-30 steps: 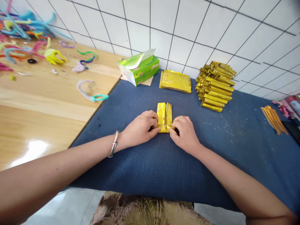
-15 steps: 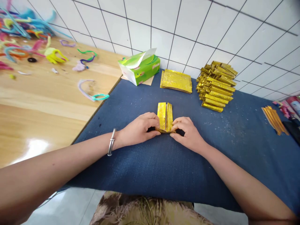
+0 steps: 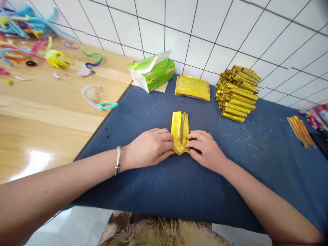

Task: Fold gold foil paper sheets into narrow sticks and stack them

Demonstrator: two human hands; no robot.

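A gold foil paper (image 3: pixel 176 127) lies on the dark blue cloth, its two sides folded inward with a narrow gap down the middle. Its near end comes to a blunt point. My left hand (image 3: pixel 157 146) grips the left edge near that end, fingers bent and pressed together. On the opposite edge, my right hand (image 3: pixel 203 147) pinches the paper between thumb and fingers. A silver bangle (image 3: pixel 118 160) circles my left wrist. Farther back rest a flat stack of gold paper sheets (image 3: pixel 192 88) and a tall pile of folded gold strips (image 3: pixel 237 94).
A green tissue box (image 3: pixel 153 73) stands against the tiled wall (image 3: pixel 179 44). Colourful pipe cleaners (image 3: pixel 23 27) are heaped on the wooden table (image 3: pixel 61 126) at left. A few orange-gold folded strips (image 3: pixel 301 131) lie at the right beside a dark object (image 3: pixel 320 140).
The near end of the gold paper, raised in a fold before, now lies flatter and extends closer to me. Both hands have shifted slightly toward me with it.
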